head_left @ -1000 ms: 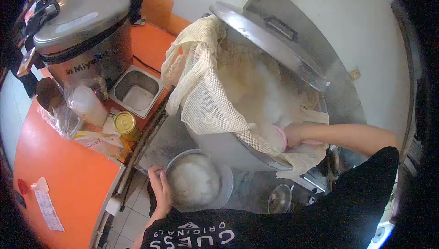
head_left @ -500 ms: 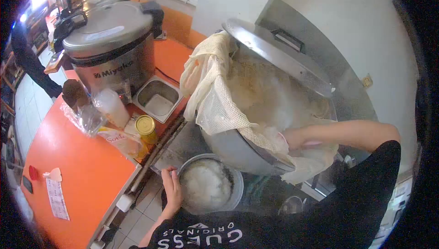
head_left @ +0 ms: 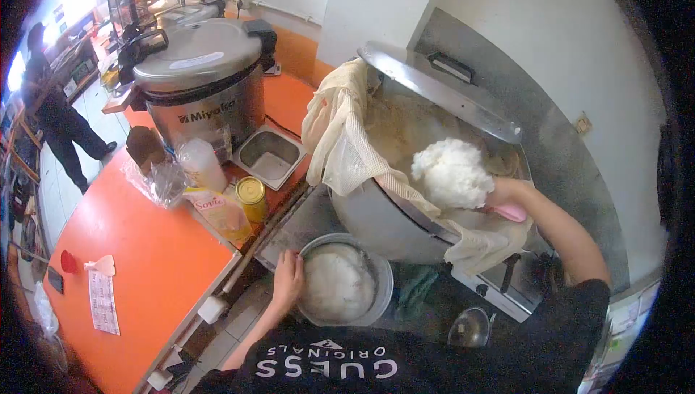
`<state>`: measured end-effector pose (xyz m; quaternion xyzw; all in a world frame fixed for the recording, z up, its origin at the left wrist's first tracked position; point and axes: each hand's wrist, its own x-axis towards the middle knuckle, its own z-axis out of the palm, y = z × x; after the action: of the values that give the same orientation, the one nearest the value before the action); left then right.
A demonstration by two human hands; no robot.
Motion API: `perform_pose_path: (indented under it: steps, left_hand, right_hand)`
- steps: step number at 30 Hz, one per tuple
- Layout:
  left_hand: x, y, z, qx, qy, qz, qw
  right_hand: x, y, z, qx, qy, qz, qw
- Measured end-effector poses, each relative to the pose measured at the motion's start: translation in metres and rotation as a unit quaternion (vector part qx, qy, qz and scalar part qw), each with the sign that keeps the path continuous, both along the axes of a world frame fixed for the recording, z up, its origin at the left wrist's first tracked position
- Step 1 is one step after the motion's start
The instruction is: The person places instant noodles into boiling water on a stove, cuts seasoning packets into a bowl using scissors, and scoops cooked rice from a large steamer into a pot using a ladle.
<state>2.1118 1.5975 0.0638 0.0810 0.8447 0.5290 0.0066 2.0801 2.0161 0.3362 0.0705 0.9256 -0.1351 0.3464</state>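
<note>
My right hand (head_left: 504,195) is closed on a pink-handled scoop (head_left: 509,212), most of it hidden. A large mound of white rice (head_left: 452,173) sits on the scoop, just above the rim of a big steaming pot (head_left: 384,224). Pale mesh cloth (head_left: 340,133) lines the pot and drapes over its edge. The metal lid (head_left: 441,94) leans tilted at its far side. Lower down, my left hand (head_left: 287,277) grips the left rim of a round metal bowl (head_left: 386,289) that contains more white rice (head_left: 337,289).
An orange counter (head_left: 123,249) on the left bears a large rice cooker (head_left: 206,104), a steel tray (head_left: 269,155), a yellow can (head_left: 251,198) and plastic-wrapped items. A metal ladle (head_left: 470,327) lies at lower right. Another person (head_left: 61,115) stands far left.
My right hand has risen out of the pot, bringing up a mound of rice. My left hand stays at the bowl's rim. The view has shifted, and another person shows more fully at far left.
</note>
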Motion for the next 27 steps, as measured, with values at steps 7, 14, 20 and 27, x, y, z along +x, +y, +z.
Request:
perform_pose_path:
  steps: [7, 14, 20, 27]
  left_hand:
    - [-0.007, -0.02, 0.012, -0.097, -0.031, -0.082, 0.991]
    - [0.018, -0.059, 0.024, -0.052, -0.112, -0.159, 0.98]
    - [0.038, -0.078, 0.01, 0.047, -0.198, -0.188, 0.961]
    - [0.035, -0.081, 0.007, 0.094, -0.175, -0.213, 0.957]
  right_hand:
    - [0.06, -0.037, 0.062, -0.117, 0.17, -0.237, 0.95]
    - [0.126, -0.162, 0.077, -0.262, 0.316, -0.386, 0.826]
    - [0.162, -0.235, 0.015, -0.164, 0.262, -0.271, 0.912]
    - [0.15, -0.299, -0.149, -0.003, 0.306, -0.221, 0.926]
